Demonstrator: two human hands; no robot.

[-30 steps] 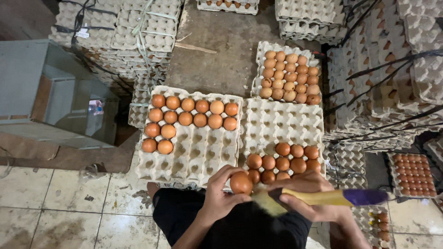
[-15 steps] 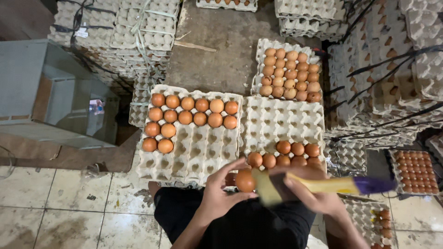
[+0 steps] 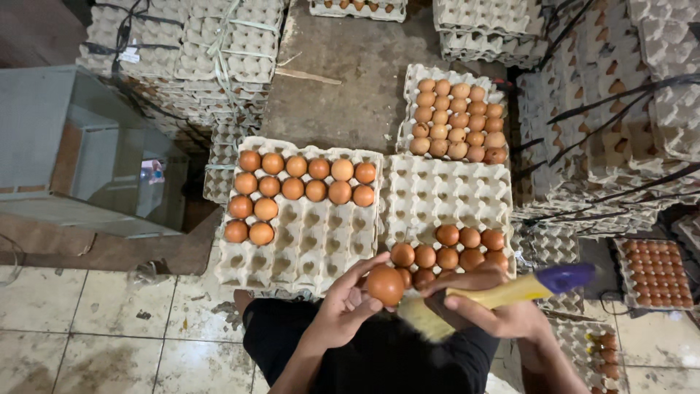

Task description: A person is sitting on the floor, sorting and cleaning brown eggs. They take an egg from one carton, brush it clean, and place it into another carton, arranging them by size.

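1. Your left hand [image 3: 343,310] grips a brown egg [image 3: 385,284] above the trays' near edge.
2. Your right hand [image 3: 496,310] clasps a yellow brush [image 3: 503,295] against it.
3. The left tray [image 3: 306,241] and the right tray [image 3: 448,197] remain mostly unfilled.

head view, steep downward, close over hands [image 3: 350,314]

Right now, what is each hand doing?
Left hand: closed on a brown egg.
Right hand: closed on a yellow-handled brush.
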